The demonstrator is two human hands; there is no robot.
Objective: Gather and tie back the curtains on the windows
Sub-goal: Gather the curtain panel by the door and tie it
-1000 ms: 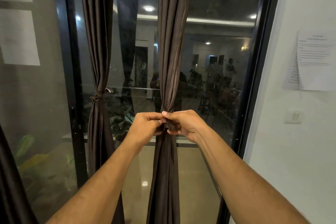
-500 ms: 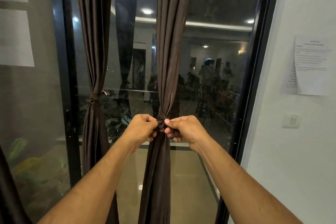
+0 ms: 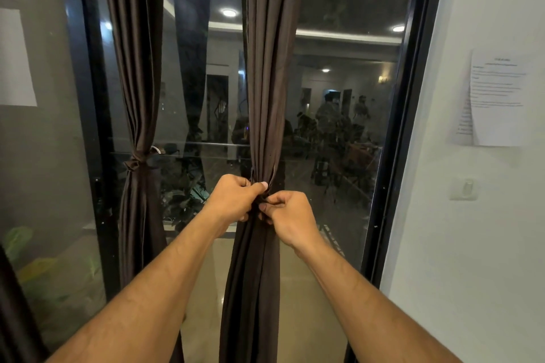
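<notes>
Two brown curtains hang before our dark window glass [image 3: 339, 141]; the left curtain [image 3: 138, 68] is tied, and our left hand [image 3: 233, 199] and right hand [image 3: 290, 215] pinch the gathered middle curtain [image 3: 269, 82] with curled fingers. White wall [image 3: 472, 244] holds a paper notice [image 3: 498, 97].

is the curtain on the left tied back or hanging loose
Tied back. The left curtain is cinched at mid-height by a knotted tie, with the fabric pinched narrow there and spreading wider above and below.

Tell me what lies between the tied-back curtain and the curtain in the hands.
Head view: only bare window glass lies between the tied curtain and the held curtain.
</notes>
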